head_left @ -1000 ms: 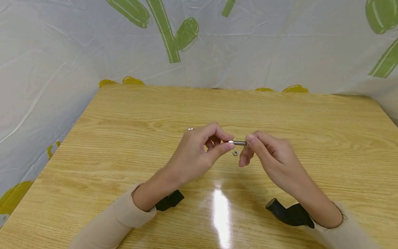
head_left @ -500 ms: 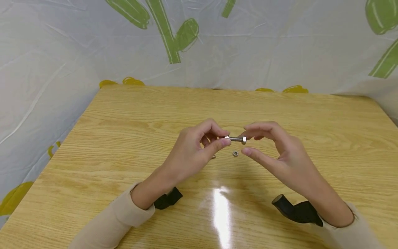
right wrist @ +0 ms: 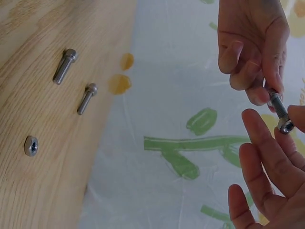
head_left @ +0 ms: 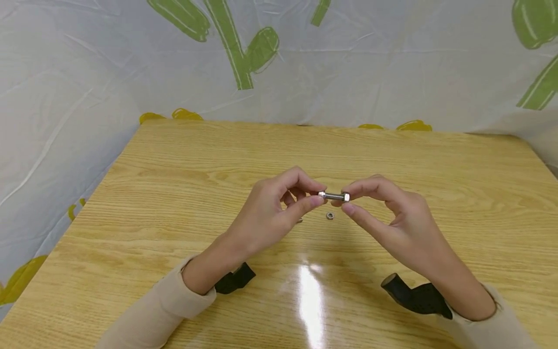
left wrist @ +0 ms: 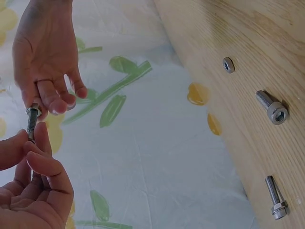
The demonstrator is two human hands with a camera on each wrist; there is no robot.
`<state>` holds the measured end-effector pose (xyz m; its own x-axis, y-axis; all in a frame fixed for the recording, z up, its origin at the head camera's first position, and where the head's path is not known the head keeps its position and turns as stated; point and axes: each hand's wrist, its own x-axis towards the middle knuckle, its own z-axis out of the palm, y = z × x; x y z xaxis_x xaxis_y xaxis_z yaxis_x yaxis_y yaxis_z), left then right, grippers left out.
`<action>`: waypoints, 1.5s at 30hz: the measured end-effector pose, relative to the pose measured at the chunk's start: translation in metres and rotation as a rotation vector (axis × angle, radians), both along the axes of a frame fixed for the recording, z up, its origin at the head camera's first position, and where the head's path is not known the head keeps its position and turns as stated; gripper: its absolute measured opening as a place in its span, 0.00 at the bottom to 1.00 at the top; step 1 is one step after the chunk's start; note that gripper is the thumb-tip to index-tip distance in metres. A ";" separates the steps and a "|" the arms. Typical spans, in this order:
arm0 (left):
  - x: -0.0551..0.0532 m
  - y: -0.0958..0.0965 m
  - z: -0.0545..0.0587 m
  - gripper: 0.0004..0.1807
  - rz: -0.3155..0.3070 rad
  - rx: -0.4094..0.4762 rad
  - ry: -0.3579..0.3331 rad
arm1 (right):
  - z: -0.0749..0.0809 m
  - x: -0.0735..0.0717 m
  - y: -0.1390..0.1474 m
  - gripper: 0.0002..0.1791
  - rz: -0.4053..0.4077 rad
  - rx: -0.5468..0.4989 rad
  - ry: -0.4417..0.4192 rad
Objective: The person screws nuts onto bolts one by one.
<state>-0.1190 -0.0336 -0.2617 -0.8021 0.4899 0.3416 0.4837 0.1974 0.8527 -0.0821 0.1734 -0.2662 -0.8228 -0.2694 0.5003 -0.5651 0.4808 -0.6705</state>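
Note:
A steel bolt [head_left: 333, 196] lies roughly level between my hands, above the table. My left hand [head_left: 272, 206] pinches its left end between thumb and forefinger. On the right end sits a hex nut [head_left: 346, 197], pinched by the thumb and forefinger of my right hand [head_left: 394, 218]. In the right wrist view, the other right fingers [right wrist: 259, 179] spread away from the nut. Threads show between the two hands; the left fingertips partly cover the bolt's far end.
A loose nut [head_left: 330, 215] lies on the wooden table [head_left: 209, 160] below the bolt. Two more bolts, a thick socket-head bolt [left wrist: 271, 107] and a thinner bolt [left wrist: 276, 198], lie there too. A patterned sheet [head_left: 348, 72] hangs behind the table.
My right fingers let go of the nut end, spread apart, then closed on it again. The left hand shifted slightly and kept its pinch; the loose nut stayed put.

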 end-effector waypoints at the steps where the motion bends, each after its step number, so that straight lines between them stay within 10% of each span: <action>1: 0.000 0.000 0.000 0.04 -0.003 -0.001 0.014 | 0.000 0.000 0.000 0.16 0.006 0.000 -0.005; 15: 0.002 0.000 -0.002 0.05 -0.003 -0.046 0.240 | 0.001 0.002 -0.004 0.15 -0.071 0.110 -0.156; 23: 0.002 -0.002 0.001 0.05 -0.009 -0.005 0.207 | 0.004 0.002 0.000 0.10 -0.094 0.127 -0.126; 33: 0.001 -0.003 0.003 0.05 -0.007 0.023 0.169 | 0.001 -0.001 0.005 0.23 -0.006 0.095 0.117; 45: 0.002 -0.004 0.003 0.05 -0.021 0.048 0.153 | 0.001 0.001 0.001 0.14 0.038 0.075 0.012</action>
